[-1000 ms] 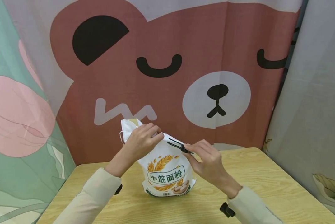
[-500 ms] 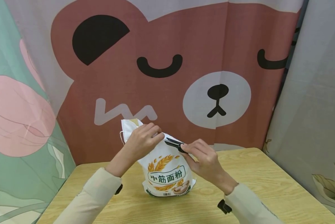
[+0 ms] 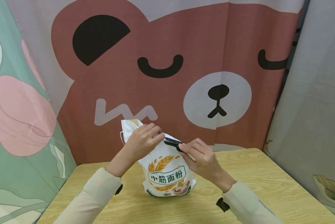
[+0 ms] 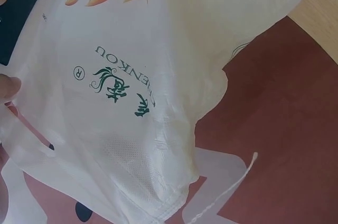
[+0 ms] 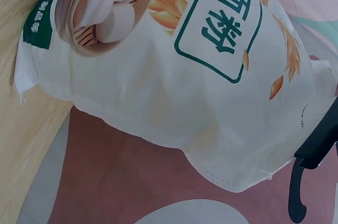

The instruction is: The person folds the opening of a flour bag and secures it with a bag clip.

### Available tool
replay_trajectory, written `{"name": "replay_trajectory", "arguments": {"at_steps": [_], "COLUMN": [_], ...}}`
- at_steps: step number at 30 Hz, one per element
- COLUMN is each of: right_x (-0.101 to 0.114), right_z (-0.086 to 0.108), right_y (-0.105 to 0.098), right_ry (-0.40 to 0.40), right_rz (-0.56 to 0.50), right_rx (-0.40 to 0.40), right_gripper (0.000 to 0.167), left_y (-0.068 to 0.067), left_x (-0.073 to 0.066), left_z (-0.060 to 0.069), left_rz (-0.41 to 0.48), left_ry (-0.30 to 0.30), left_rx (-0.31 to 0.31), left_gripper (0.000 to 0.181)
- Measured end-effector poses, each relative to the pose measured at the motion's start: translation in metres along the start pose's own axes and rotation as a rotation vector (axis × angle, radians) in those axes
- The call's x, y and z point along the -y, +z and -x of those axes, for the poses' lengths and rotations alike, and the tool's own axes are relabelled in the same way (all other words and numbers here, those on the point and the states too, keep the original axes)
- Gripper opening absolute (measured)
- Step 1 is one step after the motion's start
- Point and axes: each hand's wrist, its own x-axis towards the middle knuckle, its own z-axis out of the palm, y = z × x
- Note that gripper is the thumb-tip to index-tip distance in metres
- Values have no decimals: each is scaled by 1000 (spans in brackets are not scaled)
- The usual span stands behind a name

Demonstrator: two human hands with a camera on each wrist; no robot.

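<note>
A white flour bag (image 3: 167, 168) printed with wheat ears and green characters stands on the table, its upper part leaning left. My left hand (image 3: 143, 138) grips the bag near its top, its fingers bunching the material. My right hand (image 3: 199, 157) pinches the end of a black bag clip (image 3: 172, 142), which lies close by the left fingers at the bag's upper right edge. In the right wrist view the clip's hooked end (image 5: 297, 197) juts past the bag edge. Whether bag material lies between the clip's arms cannot be told.
The wooden table (image 3: 257, 186) carries the bag. Behind it hangs a curtain (image 3: 167, 102) with a bear print, and a grey curtain (image 3: 310, 109) is on the right. A loose white thread (image 4: 232, 192) dangles from the bag's top.
My right hand has moved left and slightly up with the clip, bringing it up to the left fingers. The clip's arms now look closer together. The left hand and bag have hardly moved.
</note>
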Motion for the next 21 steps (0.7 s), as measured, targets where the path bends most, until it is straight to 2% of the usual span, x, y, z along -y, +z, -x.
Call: {"name": "replay_trajectory", "arguments": {"at_steps": [5, 10, 21], "right_x": [-1, -2, -3], "right_z": [-1, 0, 2], "right_y": [1, 4, 6], "right_ry": [-3, 26, 82], "right_rz": [-9, -8, -27], "right_rx": [-3, 7, 6], "right_gripper": [15, 16, 18], "left_y": [-2, -5, -6], "left_x": [-3, -3, -1], "left_z": [-2, -1, 0], "left_rz": [-4, 2, 8], "left_ry": [-5, -22, -18], "left_rx": [21, 37, 20], "left_gripper": [17, 16, 14]}}
